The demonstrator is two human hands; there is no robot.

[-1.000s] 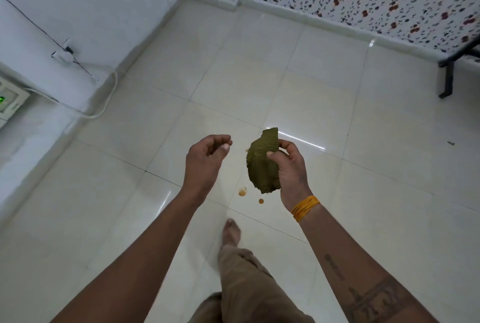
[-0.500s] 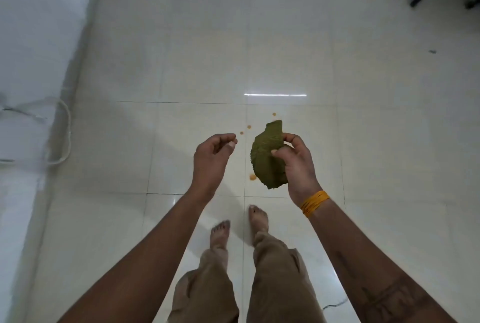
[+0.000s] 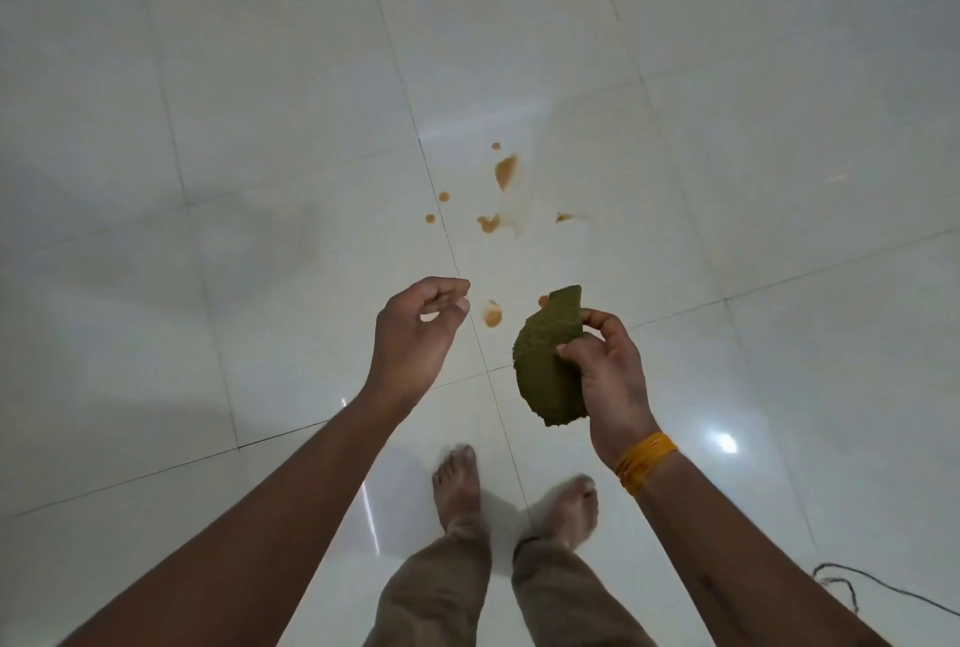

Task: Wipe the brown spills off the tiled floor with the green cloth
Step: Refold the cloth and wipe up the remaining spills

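My right hand [image 3: 610, 376] grips the folded green cloth [image 3: 548, 360] at waist height, well above the floor. Curled loosely and holding nothing, my left hand [image 3: 415, 334] hovers beside it, a short gap away. Several brown spills dot the white tiled floor [image 3: 208, 126] ahead of my feet: a larger smear [image 3: 505, 170], a blotch [image 3: 489, 223], small drops [image 3: 430, 218] and a spot [image 3: 491, 316] between my two hands. Part of one drop is hidden behind the cloth's top edge.
My bare feet [image 3: 460, 485] stand just behind the spills, on a tile joint. A dark cord [image 3: 852, 586] lies on the floor at the lower right. Glossy tiles stretch away on all sides.
The view has tilted down and moved closer to the spills, so the walls and furniture legs have left the frame. Both hands keep about the same pose, cloth still held.
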